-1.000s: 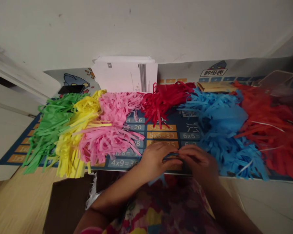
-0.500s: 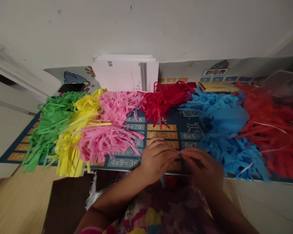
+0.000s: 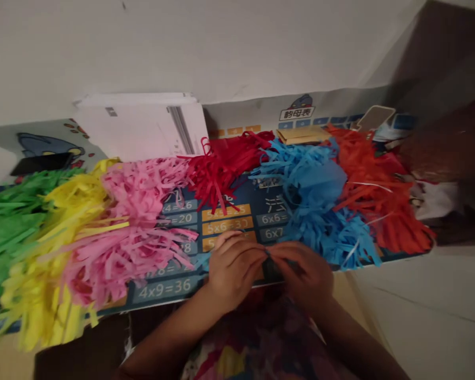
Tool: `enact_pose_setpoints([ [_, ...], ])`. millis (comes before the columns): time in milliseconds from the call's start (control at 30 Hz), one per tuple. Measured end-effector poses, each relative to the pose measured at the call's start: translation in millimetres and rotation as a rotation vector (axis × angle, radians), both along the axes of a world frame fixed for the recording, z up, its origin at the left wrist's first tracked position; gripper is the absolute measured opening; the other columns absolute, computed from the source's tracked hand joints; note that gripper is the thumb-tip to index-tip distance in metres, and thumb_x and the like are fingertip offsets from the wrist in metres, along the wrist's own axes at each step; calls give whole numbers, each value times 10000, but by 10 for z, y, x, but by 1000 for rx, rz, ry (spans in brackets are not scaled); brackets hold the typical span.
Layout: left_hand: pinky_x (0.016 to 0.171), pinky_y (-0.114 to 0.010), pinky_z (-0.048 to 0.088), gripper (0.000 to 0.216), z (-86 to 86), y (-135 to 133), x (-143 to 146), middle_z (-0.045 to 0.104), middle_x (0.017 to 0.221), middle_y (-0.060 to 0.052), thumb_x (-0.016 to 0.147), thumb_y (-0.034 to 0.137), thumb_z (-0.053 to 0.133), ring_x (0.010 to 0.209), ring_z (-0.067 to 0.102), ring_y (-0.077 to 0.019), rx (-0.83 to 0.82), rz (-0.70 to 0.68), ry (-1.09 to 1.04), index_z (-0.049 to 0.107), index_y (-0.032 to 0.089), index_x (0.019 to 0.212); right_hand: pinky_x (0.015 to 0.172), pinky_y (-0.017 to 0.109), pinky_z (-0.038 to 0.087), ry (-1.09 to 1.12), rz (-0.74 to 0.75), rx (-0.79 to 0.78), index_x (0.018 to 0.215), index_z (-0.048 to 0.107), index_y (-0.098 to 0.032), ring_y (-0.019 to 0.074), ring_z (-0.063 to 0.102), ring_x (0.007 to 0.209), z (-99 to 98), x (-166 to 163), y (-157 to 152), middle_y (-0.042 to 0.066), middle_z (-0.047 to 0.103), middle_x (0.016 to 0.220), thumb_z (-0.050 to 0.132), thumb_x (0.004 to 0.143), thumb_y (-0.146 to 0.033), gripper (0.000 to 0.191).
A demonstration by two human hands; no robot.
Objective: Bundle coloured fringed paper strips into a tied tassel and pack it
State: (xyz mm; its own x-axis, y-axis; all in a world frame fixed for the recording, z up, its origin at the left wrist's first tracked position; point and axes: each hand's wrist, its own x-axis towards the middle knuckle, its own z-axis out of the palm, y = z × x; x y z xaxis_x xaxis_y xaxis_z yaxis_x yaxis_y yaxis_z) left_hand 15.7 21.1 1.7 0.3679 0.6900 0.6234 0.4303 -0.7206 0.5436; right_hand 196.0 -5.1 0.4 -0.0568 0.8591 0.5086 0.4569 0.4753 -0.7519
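Blue, narrow, paper-like strip: left hand and right hand pinch it between fingertips at the near edge of the dark-blue, printed table. Twisting seems in hand; the next turn probably needs firm pinches.

held blue strips: papery, matt | pink bundle: papery, crinkled | wall: smooth, matt

Dim, greyish light leaves the wall dull and the fingers dusky near five o'clock. Deep shadow swallows detail toward three o'clock. Green strips at nine look soft, smeared; white paper at ten is palest.
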Motion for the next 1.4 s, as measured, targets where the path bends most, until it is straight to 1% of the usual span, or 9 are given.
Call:
enact_pose_setpoints([
  [267, 1077, -389, 395, 189, -71, -9, 57, 782, 979, -14, 916, 98, 587, 891, 707, -143, 20, 1, 0, 677, 215, 1034, 779, 222, 573, -82, -15, -33, 973, 679, -240, 124, 709, 864, -83, 112, -11, -1, 744, 928, 610, 919, -140, 133],
  [433, 963, -329, 498, 225, -53, -8, 33, 781, 1000, -33, 887, 75, 612, 938, 707, -153, 14, -6, 27, 676, 200, 1063, 776, 207, 568, -87, -14, -10, 973, 669, -241, 113, 708, 861, -101, 124, 29, -6, 743, 927, 605, 918, -128, 141],
  [667, 1052, -401, 450, 106, -88, 17, 105, 773, 952, -21, 886, 122, 638, 882, 720, -158, -50, 46, 0, 638, 211, 944, 758, 222, 571, -90, 32, 55, 974, 664, -249, 119, 714, 846, -61, 38, 32, -11, 750, 902, 597, 916, -124, 153],
  [767, 834, -309, 548, 58, -86, -9, 72, 749, 887, -28, 889, 146, 620, 828, 717, -159, -220, 67, -20, 607, 203, 891, 776, 280, 568, -262, -2, 129, 994, 690, -253, 165, 714, 879, 36, 394, 236, 14, 758, 918, 598, 938, -224, 111],
  [833, 675, -252, 549, 36, -61, -25, 24, 727, 812, -16, 898, 196, 627, 744, 705, -152, -373, 97, -32, 607, 206, 869, 763, 330, 544, -444, -286, 164, 974, 716, -254, 206, 696, 862, 109, 861, 465, 43, 751, 924, 619, 933, -311, 120],
  [933, 604, -233, 536, 96, -5, -31, -17, 695, 721, -1, 899, 249, 639, 641, 671, -141, -457, 54, -81, 628, 206, 814, 818, 427, 470, -782, -609, 8, 956, 756, -208, 300, 634, 941, 168, 1620, 836, 116, 721, 968, 589, 928, -349, 220],
  [1033, 607, -228, 533, 84, 35, -22, 1, 696, 715, -16, 897, 229, 642, 663, 672, -146, -421, -52, -168, 680, 199, 828, 746, 408, 413, -1040, -613, -197, 935, 763, -134, 316, 588, 904, 132, 2065, 1119, 182, 689, 971, 574, 906, -276, 238],
  [1200, 626, -235, 548, 115, 45, -8, -26, 752, 782, -46, 903, 210, 639, 729, 707, -165, -495, -80, -272, 754, 207, 907, 669, 350, 385, -920, -604, -164, 816, 763, -134, 234, 596, 794, 100, 2255, 1186, 145, 690, 874, 638, 883, -271, 198],
  [1400, 578, -228, 540, 128, 45, -73, -60, 758, 713, -39, 844, 307, 723, 656, 704, -163, -837, -44, -492, 761, 185, 837, 634, 331, 427, -766, -585, -94, 839, 753, -202, 232, 672, 840, 382, 2153, 859, 103, 713, 915, 543, 941, -463, 350],
])
